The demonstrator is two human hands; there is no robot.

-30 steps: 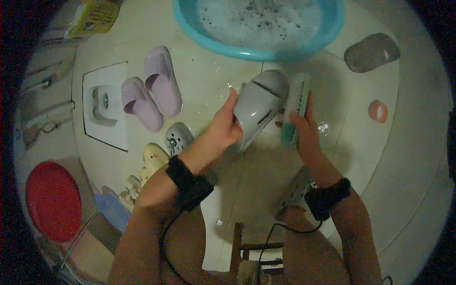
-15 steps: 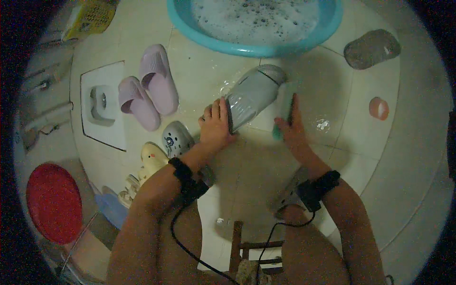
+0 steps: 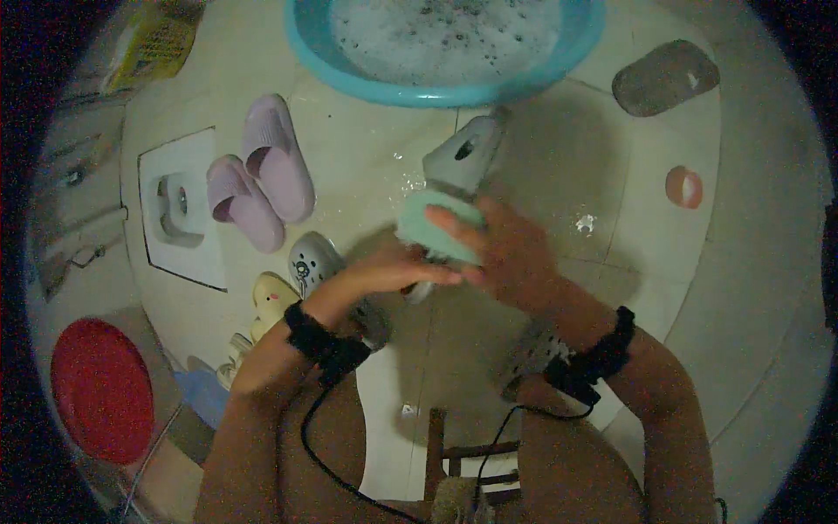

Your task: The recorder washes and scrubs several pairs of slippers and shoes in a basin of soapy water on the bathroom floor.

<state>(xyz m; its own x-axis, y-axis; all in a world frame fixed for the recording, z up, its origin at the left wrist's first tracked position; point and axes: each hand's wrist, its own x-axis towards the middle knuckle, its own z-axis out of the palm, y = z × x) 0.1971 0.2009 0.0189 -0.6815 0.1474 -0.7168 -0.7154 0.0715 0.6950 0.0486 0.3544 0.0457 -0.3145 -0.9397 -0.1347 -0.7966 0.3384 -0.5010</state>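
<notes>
Shoe (image 3: 451, 168) held by left hand (image 3: 388, 269) near basin rim (image 3: 436, 95), right hand (image 3: 521, 255) gripping green brush (image 3: 429, 225)

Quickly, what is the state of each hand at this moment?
Left hand: closed on the near end of the grey shoe, fingers partly hidden.
Right hand: closed on the pale green brush, over the shoe.

Grey shoe (image 3: 456, 162) partly obscured.
Green brush (image 3: 428, 224) covers its middle; blue basin (image 3: 419, 94) cut off at the view's far edge.
</notes>
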